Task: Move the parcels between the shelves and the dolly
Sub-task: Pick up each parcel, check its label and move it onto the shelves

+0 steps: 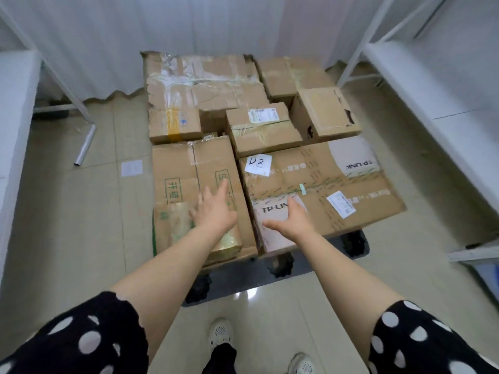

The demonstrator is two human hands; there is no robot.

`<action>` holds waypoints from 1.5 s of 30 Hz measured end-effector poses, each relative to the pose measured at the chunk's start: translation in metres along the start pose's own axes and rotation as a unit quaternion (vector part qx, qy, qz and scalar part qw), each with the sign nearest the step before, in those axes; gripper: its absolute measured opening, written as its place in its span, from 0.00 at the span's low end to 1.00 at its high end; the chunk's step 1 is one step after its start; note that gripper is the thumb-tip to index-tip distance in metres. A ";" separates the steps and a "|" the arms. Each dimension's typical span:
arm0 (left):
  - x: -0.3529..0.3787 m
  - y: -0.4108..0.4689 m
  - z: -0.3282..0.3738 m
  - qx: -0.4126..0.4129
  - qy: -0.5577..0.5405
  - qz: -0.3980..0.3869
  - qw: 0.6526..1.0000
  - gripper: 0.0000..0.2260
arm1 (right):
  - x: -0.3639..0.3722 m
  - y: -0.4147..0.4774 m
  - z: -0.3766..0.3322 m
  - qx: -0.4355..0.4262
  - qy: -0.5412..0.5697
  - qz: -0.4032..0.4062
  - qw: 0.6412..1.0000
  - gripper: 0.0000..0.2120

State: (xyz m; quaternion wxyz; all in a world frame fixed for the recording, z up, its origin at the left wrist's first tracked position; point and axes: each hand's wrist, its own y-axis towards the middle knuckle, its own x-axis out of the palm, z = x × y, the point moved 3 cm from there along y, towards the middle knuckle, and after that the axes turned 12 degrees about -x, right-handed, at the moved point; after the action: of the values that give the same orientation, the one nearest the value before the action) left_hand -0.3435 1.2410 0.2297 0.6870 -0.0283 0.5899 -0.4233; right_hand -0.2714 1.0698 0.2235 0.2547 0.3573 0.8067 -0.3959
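Note:
A dark dolly [318, 255] on the floor carries several cardboard parcels. At front left lies a long brown parcel with green print [186, 168], with a small tape-wrapped parcel [175, 220] at its near end. At front right lies a wide TP-LINK parcel [324, 184] bearing a paper note "D2". Smaller parcels [262, 128] and a big battered one [199, 79] sit behind. My left hand [213, 209] reaches over the green-print parcel, fingers straight, holding nothing. My right hand [289, 220] hovers over the TP-LINK parcel's near corner, fingers loose, holding nothing.
White metal shelves stand on the left [16, 85] and on the right [432, 85]. A silver tube [86, 144] and a paper slip [131, 167] lie on the tiled floor at left. A white curtain hangs behind the dolly. My feet stand just before the dolly.

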 end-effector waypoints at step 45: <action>0.571 -1.076 0.744 0.838 0.204 -0.121 0.492 0.21 | -0.560 -0.871 0.814 0.414 0.095 0.632 0.648 0.23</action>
State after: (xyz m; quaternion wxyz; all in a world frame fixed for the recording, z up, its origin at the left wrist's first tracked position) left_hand -0.3437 -0.1413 0.5848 0.1903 0.5765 0.0723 -0.7914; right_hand -0.5007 -0.1842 0.5566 0.1911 0.8845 0.1565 -0.3957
